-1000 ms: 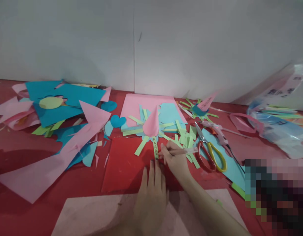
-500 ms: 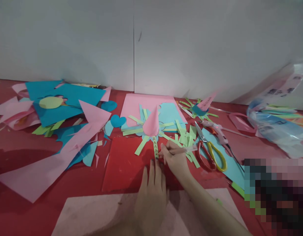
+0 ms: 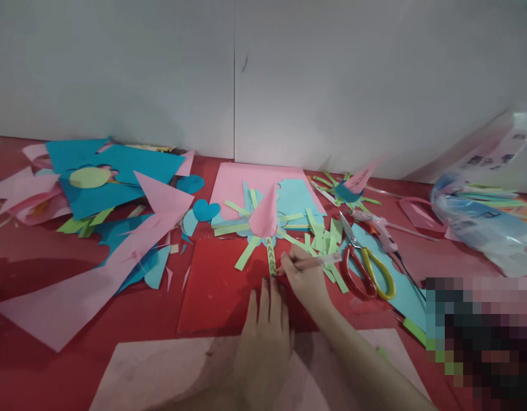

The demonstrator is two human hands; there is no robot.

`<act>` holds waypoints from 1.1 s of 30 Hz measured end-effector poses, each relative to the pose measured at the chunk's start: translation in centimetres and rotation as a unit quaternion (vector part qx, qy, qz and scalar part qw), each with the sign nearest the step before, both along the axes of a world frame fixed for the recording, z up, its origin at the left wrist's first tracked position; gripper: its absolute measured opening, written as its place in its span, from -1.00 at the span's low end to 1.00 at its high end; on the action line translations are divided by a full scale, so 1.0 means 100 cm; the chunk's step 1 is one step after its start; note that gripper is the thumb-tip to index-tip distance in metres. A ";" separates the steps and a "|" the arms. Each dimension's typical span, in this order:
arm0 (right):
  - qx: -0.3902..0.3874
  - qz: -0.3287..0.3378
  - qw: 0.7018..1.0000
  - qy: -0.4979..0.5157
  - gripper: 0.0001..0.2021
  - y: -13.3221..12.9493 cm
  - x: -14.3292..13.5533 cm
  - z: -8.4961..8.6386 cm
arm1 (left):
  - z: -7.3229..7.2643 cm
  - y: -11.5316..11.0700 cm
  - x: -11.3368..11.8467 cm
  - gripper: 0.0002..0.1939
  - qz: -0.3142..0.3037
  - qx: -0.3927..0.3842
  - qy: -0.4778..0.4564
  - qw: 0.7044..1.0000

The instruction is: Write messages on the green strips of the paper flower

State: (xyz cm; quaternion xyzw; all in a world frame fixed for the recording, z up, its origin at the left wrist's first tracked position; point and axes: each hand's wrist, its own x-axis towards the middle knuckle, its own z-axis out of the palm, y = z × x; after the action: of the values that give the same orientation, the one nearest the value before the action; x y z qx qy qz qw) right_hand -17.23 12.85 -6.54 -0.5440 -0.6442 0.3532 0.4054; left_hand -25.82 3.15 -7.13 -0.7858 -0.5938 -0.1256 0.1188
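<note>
A pink paper cone (image 3: 264, 216) stands on a light blue scalloped base, with green strips spreading out around it. One green strip (image 3: 270, 254) points toward me over a red board (image 3: 220, 291) and bears a row of letter-like marks. My left hand (image 3: 266, 331) lies flat with fingers stretched forward, its fingertips at the near end of that strip. In my right hand (image 3: 304, 277) a pen (image 3: 318, 261) is pinched, its tip by the strip's right edge.
Scissors (image 3: 366, 268) and a pink glue gun (image 3: 381, 228) lie to the right, near loose green strips (image 3: 329, 240). A smaller cone piece (image 3: 357, 182) stands behind. Blue sheets (image 3: 130, 171) and pink scraps (image 3: 92, 285) cover the left. A plastic bag (image 3: 494, 222) is far right.
The pen and my right hand have shifted very slightly at the strip's lower marks. My left hand keeps its place.
</note>
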 end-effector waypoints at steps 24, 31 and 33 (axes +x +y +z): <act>-0.003 0.004 1.000 0.031 -0.67 0.000 -0.001 0.002 | -0.003 0.000 0.001 -0.59 0.001 0.011 -0.008 1.000; -0.017 -0.014 0.993 0.118 -0.69 0.001 0.003 0.003 | -0.003 0.001 0.001 -0.59 0.004 0.005 -0.008 1.000; -0.009 -0.024 0.992 0.125 -0.69 0.001 0.004 0.004 | -0.003 0.001 0.001 -0.59 0.004 -0.005 -0.013 1.000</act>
State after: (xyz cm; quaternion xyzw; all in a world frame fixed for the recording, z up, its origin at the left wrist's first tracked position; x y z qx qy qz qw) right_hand -16.79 12.93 -6.11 -0.5145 -0.5721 0.4147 0.4858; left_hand -25.75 3.25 -7.41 -0.7821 -0.5994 -0.1321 0.1081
